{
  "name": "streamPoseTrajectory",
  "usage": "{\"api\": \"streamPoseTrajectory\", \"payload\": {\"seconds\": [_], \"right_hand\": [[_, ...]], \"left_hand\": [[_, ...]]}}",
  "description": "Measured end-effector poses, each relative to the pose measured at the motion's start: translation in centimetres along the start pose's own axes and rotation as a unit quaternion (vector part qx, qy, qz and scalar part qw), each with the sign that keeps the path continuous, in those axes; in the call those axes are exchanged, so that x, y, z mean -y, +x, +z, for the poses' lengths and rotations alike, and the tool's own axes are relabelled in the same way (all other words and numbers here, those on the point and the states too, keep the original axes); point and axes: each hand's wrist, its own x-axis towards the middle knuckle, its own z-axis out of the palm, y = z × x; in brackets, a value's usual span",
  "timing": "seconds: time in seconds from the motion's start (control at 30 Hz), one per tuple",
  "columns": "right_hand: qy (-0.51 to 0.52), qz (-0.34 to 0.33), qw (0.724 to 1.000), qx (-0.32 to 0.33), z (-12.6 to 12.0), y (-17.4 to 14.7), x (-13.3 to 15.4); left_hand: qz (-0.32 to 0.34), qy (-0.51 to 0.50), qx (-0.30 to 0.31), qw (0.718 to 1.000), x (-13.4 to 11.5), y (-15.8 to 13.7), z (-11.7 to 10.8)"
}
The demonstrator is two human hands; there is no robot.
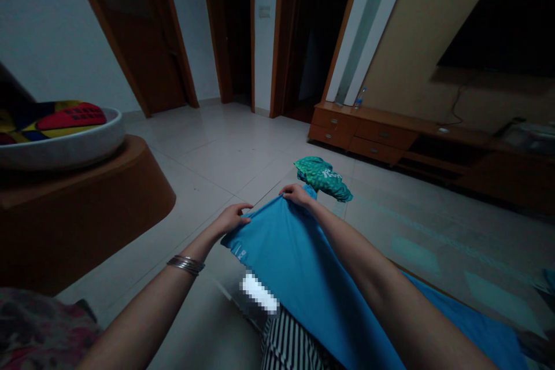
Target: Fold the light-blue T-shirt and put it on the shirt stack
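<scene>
A blue piece of clothing (281, 243) with small white lettering stretches up in front of me, its upper edge drawn taut between my hands. My left hand (232, 218), with silver bangles on its wrist, holds the left corner near the lettering, thumb on the cloth and index finger reaching past the edge. Further right and higher, my right hand (297, 195) pinches the same edge. The cloth runs down under my right forearm, over striped black-and-white fabric (288, 344). More blue cloth (468, 315) lies at the lower right. Just beyond my right hand lies a crumpled green garment (323, 178) with white print.
A brown rounded table (147, 185) at left carries a white bowl (99, 141) with a colourful ball (71, 118). A glassy surface (433, 243) spreads to the right. Along the far wall stand a low wooden cabinet (381, 141), a bottle (359, 99) and a television (503, 32).
</scene>
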Motion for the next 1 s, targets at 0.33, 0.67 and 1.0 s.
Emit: {"api": "streamPoseTrajectory", "payload": {"seconds": [0.33,0.67,1.0], "right_hand": [[0.043,-0.018,0.999,0.006,-0.7,-0.2,0.2],[0.06,-0.027,0.998,-0.006,-0.7,0.2,-0.5],[0.084,-0.031,0.996,-0.004,-1.4,-0.4,-0.3]], "left_hand": [[-0.012,-0.001,-0.007,1.0,-0.5,-1.0,-0.2],[-0.056,0.092,-0.04,0.993,-0.1,-1.4,0.8],[-0.07,0.145,-0.045,0.986,-1.5,-2.2,1.6]]}}
